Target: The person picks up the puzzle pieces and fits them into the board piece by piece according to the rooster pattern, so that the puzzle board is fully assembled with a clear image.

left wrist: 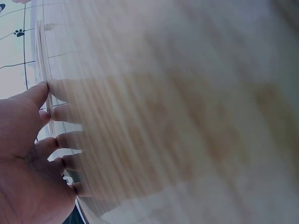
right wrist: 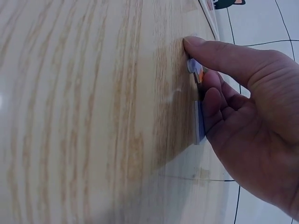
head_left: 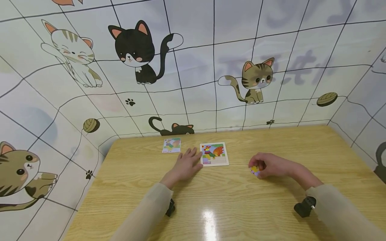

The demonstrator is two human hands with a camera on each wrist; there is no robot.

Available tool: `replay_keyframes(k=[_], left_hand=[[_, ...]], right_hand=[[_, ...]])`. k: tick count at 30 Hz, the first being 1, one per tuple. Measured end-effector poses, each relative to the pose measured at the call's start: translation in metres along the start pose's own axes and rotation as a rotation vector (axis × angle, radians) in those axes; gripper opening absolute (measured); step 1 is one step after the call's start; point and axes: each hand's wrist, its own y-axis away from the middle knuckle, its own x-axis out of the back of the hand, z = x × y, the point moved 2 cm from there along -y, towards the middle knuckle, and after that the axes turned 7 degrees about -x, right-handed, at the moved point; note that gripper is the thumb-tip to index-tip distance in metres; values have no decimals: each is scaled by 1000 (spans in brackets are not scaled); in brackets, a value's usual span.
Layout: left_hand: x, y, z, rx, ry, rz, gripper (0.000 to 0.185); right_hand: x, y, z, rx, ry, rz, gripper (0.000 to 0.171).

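We are resting our left hand (head_left: 186, 164) flat on the wooden table (head_left: 229, 207), its fingers straight and their tips touching the left edge of the puzzle board (head_left: 214, 154), steadying it. Our right hand (head_left: 269, 165) is lying well to the right of the board, fingers curled around small puzzle pieces (head_left: 254, 170); the right wrist view is showing at least two thin pieces (right wrist: 199, 122) pinched against the tabletop under the thumb and fingertips. The board is lying just ahead of our hands, near the table's far edge, and it is already showing a coloured rooster picture over much of its face, though we cannot tell exactly how many slots are standing open. We are judging the puzzle as partly filled, with the pieces in our right hand still waiting to go in. A small reference card (head_left: 171, 145) is lying to the left of the board, close to the cat-patterned wall (head_left: 193, 67).
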Motion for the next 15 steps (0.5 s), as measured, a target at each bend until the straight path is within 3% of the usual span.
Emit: replay_keyframes(k=[15], left_hand=[[0,1,-1,4,4,-5,59]], right_hand=[[-7,-3,-2,20,-29,59,33]])
